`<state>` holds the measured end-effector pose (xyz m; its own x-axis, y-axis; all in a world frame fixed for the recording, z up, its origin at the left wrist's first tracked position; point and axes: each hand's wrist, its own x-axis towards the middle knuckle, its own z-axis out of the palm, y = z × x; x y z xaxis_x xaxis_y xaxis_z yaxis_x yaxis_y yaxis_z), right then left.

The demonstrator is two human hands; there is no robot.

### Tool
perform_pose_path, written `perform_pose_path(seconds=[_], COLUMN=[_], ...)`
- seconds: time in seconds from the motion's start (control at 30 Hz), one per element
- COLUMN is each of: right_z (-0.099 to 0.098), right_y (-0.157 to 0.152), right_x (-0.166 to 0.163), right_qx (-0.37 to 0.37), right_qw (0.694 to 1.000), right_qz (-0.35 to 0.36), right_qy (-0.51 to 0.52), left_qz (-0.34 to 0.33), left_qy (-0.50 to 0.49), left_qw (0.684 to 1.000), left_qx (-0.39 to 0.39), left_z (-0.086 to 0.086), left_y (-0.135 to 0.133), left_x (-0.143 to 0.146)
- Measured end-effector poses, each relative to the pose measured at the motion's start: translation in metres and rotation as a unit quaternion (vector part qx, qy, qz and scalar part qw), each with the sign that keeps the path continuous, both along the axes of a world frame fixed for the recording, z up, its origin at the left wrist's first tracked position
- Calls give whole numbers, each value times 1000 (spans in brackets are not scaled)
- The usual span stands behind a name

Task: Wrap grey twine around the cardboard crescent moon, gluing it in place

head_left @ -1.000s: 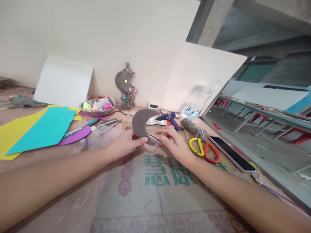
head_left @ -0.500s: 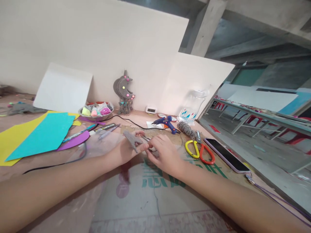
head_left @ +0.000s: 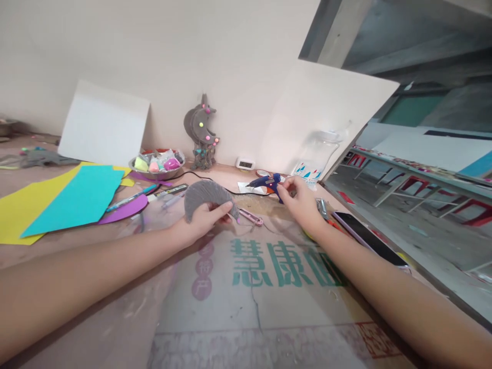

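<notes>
My left hand (head_left: 203, 221) pinches a grey crescent-shaped piece (head_left: 205, 197) wrapped in grey yarn, holding it just above the table. My right hand (head_left: 303, 203) has its fingers closed round the handle of a blue hot glue gun (head_left: 266, 181) that lies by the wall; its black cord runs left behind the crescent. A small pink cutter (head_left: 250, 217) lies on the table between my hands.
A phone (head_left: 369, 238) and part of the scissors (head_left: 322, 209) lie under my right forearm. A clear jar (head_left: 315, 156), a finished moon ornament (head_left: 201, 128), a metal bowl of coloured bits (head_left: 157, 165), pens and teal (head_left: 77, 200), yellow and purple sheets fill the back left.
My right hand left the crescent and reached right and back to the glue gun. My left hand turned the crescent so its wrapped face shows. The cutter now lies on the table.
</notes>
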<state>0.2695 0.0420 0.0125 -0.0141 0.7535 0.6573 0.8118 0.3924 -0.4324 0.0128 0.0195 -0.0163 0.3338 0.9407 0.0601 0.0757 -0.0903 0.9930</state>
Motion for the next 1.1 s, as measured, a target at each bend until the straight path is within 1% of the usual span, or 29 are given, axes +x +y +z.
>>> perform_pose_path(seconds=[0.1,0.17,0.23,0.3,0.33,0.4,0.5,0.6,0.67,0.7,0.73,0.83,0.93,1.0,1.1], right_z=[-16,-24,-29,-30,-30,-29,-24,-15,-7,-2,2,8,5,-1,-9], right_y=[20,29,33,34,34,32,28,21,13,8,3,-19,-45,-60,-74], right_x=[20,27,30,30,30,29,28,25,22,19,15,2,-10,-17,-26], right_qx=[-31,-81,-132,-152,-151,-143,-124,-112,-122,-126,-123,-116,-142,-147,-160], right_qw=[999,996,991,988,988,989,991,989,984,984,984,977,965,965,972], right_qz=[-15,-10,0,2,0,-7,-33,-97,-117,-105,-78,36,107,113,119], right_qy=[-11,-17,-21,-31,-37,-41,-30,10,50,74,102,175,191,186,124], left_qz=[-6,-13,-6,16,25,31,14,36,50,56,61,77,86,90,89], left_qy=[0,-3,5,46,83,153,193,220,230,230,225,198,197,211,215], left_qw=[1000,1000,1000,998,996,983,969,959,957,959,963,972,971,964,961], left_qx=[15,19,21,27,37,92,152,176,168,155,138,99,108,130,146], left_z=[-2,-2,-1,1,3,8,13,16,17,17,17,18,19,20,21], left_y=[1,2,2,1,-1,-4,-8,-8,-7,-7,-7,-7,-7,-7,-6], left_x=[0,1,2,2,2,0,-4,-6,-7,-8,-8,-8,-8,-8,-8])
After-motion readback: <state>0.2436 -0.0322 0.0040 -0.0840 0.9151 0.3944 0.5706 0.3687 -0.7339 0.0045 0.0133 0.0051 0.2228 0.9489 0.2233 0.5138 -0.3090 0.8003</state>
